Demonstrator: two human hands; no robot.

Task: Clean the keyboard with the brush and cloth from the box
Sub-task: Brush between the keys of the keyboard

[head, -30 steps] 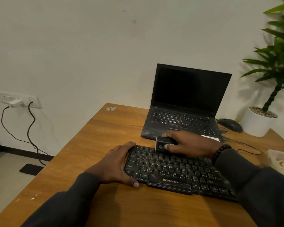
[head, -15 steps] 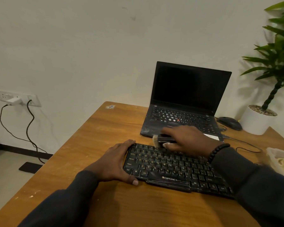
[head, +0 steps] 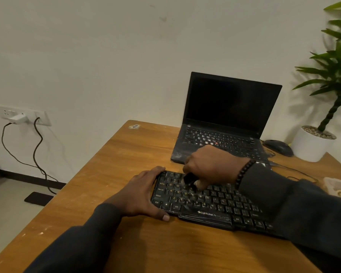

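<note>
- Wooden desk (head: 126, 164) is standing against a pale wall; an open laptop (head: 228, 119) with a dark screen is sitting at the far side, with a mouse (head: 278, 147) and a potted plant (head: 323, 107) to its right.
- Black keyboard (head: 211, 205) is lying flat just in front of the laptop. Its long axis is running left to right and angling slightly toward the near right; its key rows are facing the person.
- Left hand (head: 140, 196) is clasping the keyboard's left end, fingers curling over the far corner and thumb pressing along the near edge.
- Right hand (head: 215, 166) is closing around a small black brush (head: 189, 179), hovering over the keyboard's upper-left key rows.
- Brush is pointing down and to the left toward the keys; bristles are blurred, so contact with the keys cannot be told.
- Pale box (head: 337, 189) is sitting at the right desk edge, partly cut off; its contents are unclear.
- Both sleeves are dark; a beaded bracelet (head: 244, 172) is showing on the right wrist.
</note>
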